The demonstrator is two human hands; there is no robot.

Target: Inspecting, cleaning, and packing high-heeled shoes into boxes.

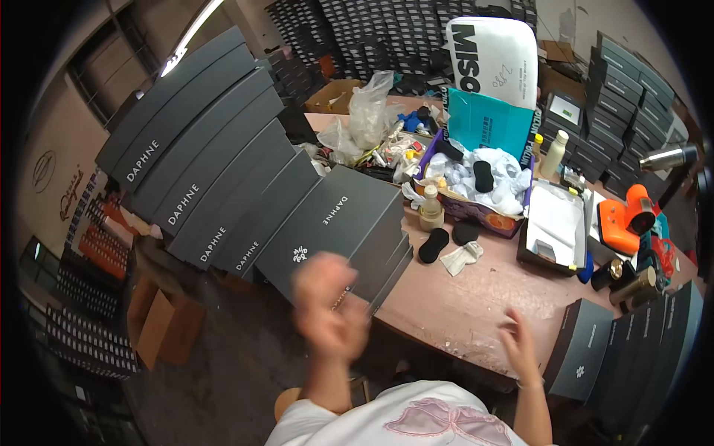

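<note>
My left hand (329, 306) is raised at the near corner of a dark grey shoe box (338, 208) that lies on a stack at the table's left end. Motion smears its fingers, so I cannot make out their pose or whether they touch the box. Over the table's front edge, my right hand (518, 346) has its fingers apart and holds nothing. It is nearest to another grey shoe box (579, 349) standing at the right. Between my hands lie black oval pads (433, 245) and a crumpled off-white cloth (462, 257) on the pinkish table (454, 312).
Tall stacked shoe boxes (201, 141) lean at the left. Behind the table's middle, a purple carton (483, 213) holds white crumpled paper beside a small bottle (431, 208). An open tray-like box (552, 230) and an orange tape dispenser (621, 223) stand rightward. A brown carton (165, 320) sits on the floor.
</note>
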